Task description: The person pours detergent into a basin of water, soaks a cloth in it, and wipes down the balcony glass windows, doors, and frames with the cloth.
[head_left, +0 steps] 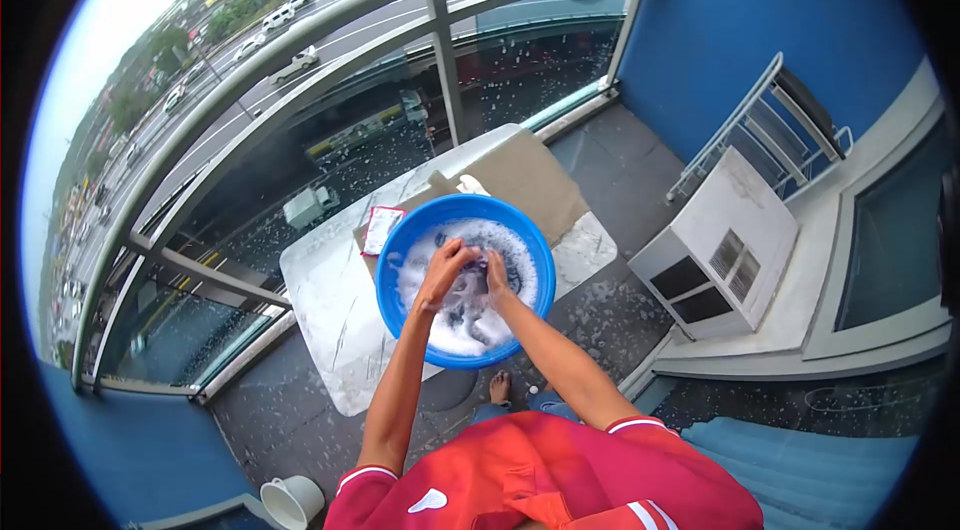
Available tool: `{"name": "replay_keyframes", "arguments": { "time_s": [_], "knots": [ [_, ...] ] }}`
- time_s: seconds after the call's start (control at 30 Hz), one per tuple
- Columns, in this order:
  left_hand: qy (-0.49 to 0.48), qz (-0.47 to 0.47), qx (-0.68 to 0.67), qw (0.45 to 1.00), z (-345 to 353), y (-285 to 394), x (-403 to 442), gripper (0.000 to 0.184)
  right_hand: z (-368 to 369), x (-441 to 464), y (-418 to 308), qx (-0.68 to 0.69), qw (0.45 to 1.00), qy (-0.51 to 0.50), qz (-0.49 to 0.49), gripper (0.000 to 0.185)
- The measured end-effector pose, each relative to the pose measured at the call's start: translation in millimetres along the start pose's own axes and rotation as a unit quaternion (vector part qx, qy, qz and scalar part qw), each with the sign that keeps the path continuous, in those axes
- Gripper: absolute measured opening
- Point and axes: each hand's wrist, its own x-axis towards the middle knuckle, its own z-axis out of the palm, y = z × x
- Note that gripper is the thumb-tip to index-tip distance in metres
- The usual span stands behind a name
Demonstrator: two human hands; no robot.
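Observation:
A round blue basin [548, 280] stands on a white marble-patterned table, filled with white suds [465, 335]. Both of my hands are inside it, close together near the middle. My left hand [447, 270] is closed, its fingers curled over dark wet cloth [470, 282] among the foam. Just to the right, my right hand [495, 275] grips the same cloth from the other side, fingertips partly hidden. More grey cloth lies in the suds below my hands; its shape is blurred by foam.
A flattened brown cardboard piece [535, 180] and a small red-edged packet [383, 228] lie on the table [330, 330]. A glass railing [440, 40] runs beyond. An air-conditioner box [715, 240] and a folded metal rack [770, 125] are right; a white bucket [293, 502] stands lower left.

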Motion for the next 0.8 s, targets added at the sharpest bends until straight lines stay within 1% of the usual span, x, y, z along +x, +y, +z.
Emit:
{"name": "replay_keyframes", "arguments": {
  "time_s": [0.03, 0.07, 0.13, 0.17, 0.2, 0.27, 0.33, 0.37, 0.4, 0.43, 0.47, 0.57, 0.6, 0.63, 0.67, 0.7, 0.73, 0.77, 0.8],
  "knots": [
    [0.038, -0.038, -0.181, 0.982, 1, 15, -7, 0.029, 13, -17, -17, 0.053, 0.997, 0.007, 0.055, 0.047],
    [0.078, -0.064, -0.358, 0.928, 4, 29, -15, 0.028, 20, -21, -27, 0.090, 0.986, -0.067, 0.123, 0.045],
    [0.196, -0.043, -0.303, 0.932, 2, 6, -4, 0.032, 44, -35, -38, 0.167, 0.977, -0.076, 0.109, 0.043],
    [0.230, -0.041, -0.276, 0.932, 5, -6, -1, 0.036, 57, -61, -46, 0.093, 0.994, -0.032, 0.051, 0.038],
    [0.259, -0.038, -0.250, 0.932, 9, -12, 5, 0.039, 69, -84, -57, 0.023, 1.000, 0.010, -0.018, 0.034],
    [0.375, -0.019, -0.281, 0.883, 15, -13, 10, 0.043, 85, -100, -50, 0.119, 0.983, -0.022, -0.135, 0.023],
    [0.390, 0.002, -0.296, 0.872, 4, -44, 27, 0.036, 88, -105, -51, 0.042, 0.987, -0.036, -0.154, 0.021],
    [0.346, -0.013, -0.229, 0.910, -4, -36, 19, 0.036, 93, -106, -47, 0.020, 0.982, -0.046, -0.181, 0.023],
    [0.302, -0.032, -0.161, 0.939, -11, -24, 7, 0.039, 93, -98, -41, -0.025, 0.981, -0.033, -0.190, 0.022],
    [0.330, -0.031, -0.164, 0.929, -14, -18, -3, 0.039, 98, -102, -43, -0.025, 0.987, -0.003, -0.156, 0.020],
    [0.348, -0.047, -0.121, 0.929, -17, -11, -10, 0.042, 104, -111, -47, -0.012, 0.990, -0.006, -0.138, 0.019],
    [0.371, -0.105, 0.001, 0.922, -17, 2, -16, 0.052, 100, -106, -43, -0.063, 0.988, -0.021, -0.138, 0.020],
    [0.379, -0.106, -0.002, 0.919, -17, 3, -14, 0.052, 95, -99, -42, -0.023, 0.990, -0.044, -0.132, 0.021],
    [0.372, -0.089, 0.070, 0.921, -14, 4, -9, 0.056, 92, -90, -39, 0.017, 0.990, -0.061, -0.127, 0.021],
    [0.356, -0.072, 0.142, 0.921, -6, 4, -3, 0.061, 89, -83, -40, 0.016, 0.990, -0.056, -0.128, 0.021],
    [0.339, -0.056, 0.193, 0.919, -1, 2, 9, 0.059, 80, -72, -46, 0.030, 0.992, -0.113, -0.049, 0.022],
    [0.279, -0.072, 0.215, 0.933, 2, 29, 7, 0.055, 56, -59, -58, 0.030, 0.983, -0.178, 0.021, 0.025],
    [0.205, -0.078, 0.291, 0.931, 3, 47, 16, 0.050, 34, -44, -71, 0.020, 0.966, -0.241, 0.090, 0.032],
    [0.162, -0.067, 0.365, 0.914, 6, 73, 24, 0.048, 15, -53, -99, 0.009, 0.940, -0.307, 0.147, 0.039]
  ]
}}
